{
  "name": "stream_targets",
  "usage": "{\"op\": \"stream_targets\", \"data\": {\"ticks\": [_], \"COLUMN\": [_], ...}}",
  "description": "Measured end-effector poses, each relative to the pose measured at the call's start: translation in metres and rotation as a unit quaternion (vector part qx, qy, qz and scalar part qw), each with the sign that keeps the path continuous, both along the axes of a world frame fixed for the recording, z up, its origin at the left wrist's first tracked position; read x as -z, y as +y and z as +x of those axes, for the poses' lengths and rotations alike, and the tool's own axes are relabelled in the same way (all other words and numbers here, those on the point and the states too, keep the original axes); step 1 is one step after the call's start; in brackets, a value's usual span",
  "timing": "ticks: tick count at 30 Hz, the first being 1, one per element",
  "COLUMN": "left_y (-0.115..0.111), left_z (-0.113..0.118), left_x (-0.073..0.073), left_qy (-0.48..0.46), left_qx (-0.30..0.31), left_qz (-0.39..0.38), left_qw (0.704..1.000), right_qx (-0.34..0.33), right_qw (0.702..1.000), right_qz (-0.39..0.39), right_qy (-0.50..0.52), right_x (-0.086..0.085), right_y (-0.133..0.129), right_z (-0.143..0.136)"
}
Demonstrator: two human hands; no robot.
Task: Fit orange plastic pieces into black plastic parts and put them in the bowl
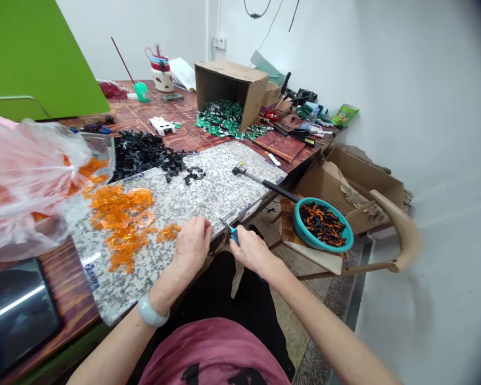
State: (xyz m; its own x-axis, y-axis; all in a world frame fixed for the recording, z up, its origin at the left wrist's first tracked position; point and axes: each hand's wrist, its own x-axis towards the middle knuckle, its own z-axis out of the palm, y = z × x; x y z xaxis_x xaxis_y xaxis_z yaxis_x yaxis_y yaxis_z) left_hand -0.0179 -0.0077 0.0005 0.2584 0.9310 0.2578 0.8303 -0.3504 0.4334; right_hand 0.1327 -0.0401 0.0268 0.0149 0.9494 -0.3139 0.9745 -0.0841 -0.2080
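My right hand (250,247) is wrapped round a pair of blue-handled pliers (234,233), whose metal tip points up and left over the front edge of the speckled stone slab (208,182). Just left of that tip, my left hand (193,240) rests at the slab's edge with its fingers pressed together; whatever they pinch is hidden. Beside it lie a few loose orange plastic pieces (169,232). Farther left is a heap of translucent orange pieces (122,214). Black plastic pieces (144,152) are piled at the slab's back edge, with some (194,174) on the slab itself.
A hammer (264,182) lies across the slab's right side. Right of me, a turquoise basin (300,227) of mixed black and orange pieces stands on a chair (401,235). A cardboard box (232,72) spills green circuit boards (220,118). Left are a plastic bag (20,182) and dark tablet (18,315).
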Motion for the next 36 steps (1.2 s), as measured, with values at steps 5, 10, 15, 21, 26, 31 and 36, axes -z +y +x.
{"op": "stream_targets", "data": {"ticks": [5,10,15,21,26,31,36], "left_y": [0.000,-0.001,-0.002,0.007,0.019,0.011,0.001], "left_z": [0.002,0.003,0.003,0.009,0.016,0.011,0.002], "left_x": [-0.001,-0.002,-0.004,-0.004,-0.005,-0.009,-0.007], "left_qy": [0.007,0.005,-0.007,-0.008,0.002,0.025,0.040], "left_qx": [-0.006,-0.012,-0.011,-0.007,0.022,0.059,0.085], "left_qz": [-0.005,-0.005,-0.006,-0.002,0.002,0.006,0.008], "left_qw": [1.000,1.000,1.000,1.000,1.000,0.998,0.996], "right_qx": [0.001,0.002,0.009,0.024,0.026,-0.025,-0.082], "right_qw": [1.000,0.999,0.998,0.994,0.988,0.984,0.983], "right_qz": [0.005,0.013,0.029,0.074,0.126,0.146,0.133], "right_qy": [0.030,0.050,0.064,0.082,0.090,0.099,0.093], "right_x": [0.004,0.009,0.012,0.013,0.010,0.002,-0.005], "right_y": [0.001,0.003,0.006,0.013,0.035,0.067,0.086], "right_z": [0.005,0.014,0.031,0.045,0.051,0.050,0.056]}}
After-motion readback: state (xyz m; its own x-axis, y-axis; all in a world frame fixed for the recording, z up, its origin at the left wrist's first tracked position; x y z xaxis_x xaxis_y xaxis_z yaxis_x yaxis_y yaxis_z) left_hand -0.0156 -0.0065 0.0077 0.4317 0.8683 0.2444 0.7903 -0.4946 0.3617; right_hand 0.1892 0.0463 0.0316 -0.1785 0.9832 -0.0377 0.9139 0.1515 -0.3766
